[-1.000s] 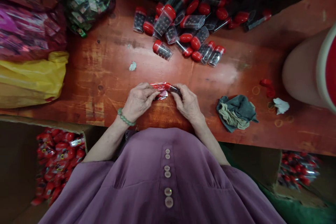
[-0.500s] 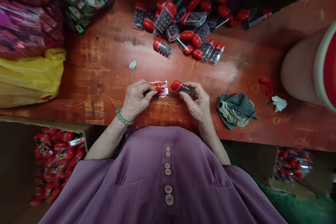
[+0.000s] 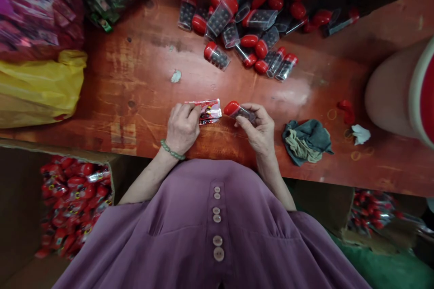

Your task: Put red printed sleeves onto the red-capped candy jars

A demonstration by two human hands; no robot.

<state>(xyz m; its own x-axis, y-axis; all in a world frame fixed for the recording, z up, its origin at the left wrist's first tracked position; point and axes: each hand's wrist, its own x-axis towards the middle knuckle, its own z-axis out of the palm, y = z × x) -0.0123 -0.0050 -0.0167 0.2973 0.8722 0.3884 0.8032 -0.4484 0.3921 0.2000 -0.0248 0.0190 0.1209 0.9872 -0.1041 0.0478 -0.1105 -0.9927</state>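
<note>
Between the thumb and fingers of my left hand (image 3: 183, 126) is a shiny red printed plastic wrapper (image 3: 210, 111), its free end pointing right. My right hand (image 3: 259, 126) grips a small clear plastic bottle (image 3: 244, 113) with a rounded red cap; dark contents show through its wall. The capped end faces the wrapper, a narrow gap apart from it. Beyond my hands lies a loose pile of like red-capped bottles (image 3: 259, 19), many filled with dark balls. One such bottle (image 3: 217, 56) lies at the pile's near edge.
A red-brown table (image 3: 152, 67) spans the view. Bulging bags (image 3: 40, 90) crowd the left. A grey cloth (image 3: 310, 137) and a large pale bucket (image 3: 389, 90) stand at right. Below the edge are boxes of red wrapped bottles (image 3: 76, 198) and more red-capped items (image 3: 373, 210).
My left hand has moved slightly right and turned over the wrapper, more of which now shows. The right hand still holds the bottle, tilted a little more. The whole view has shifted slightly.
</note>
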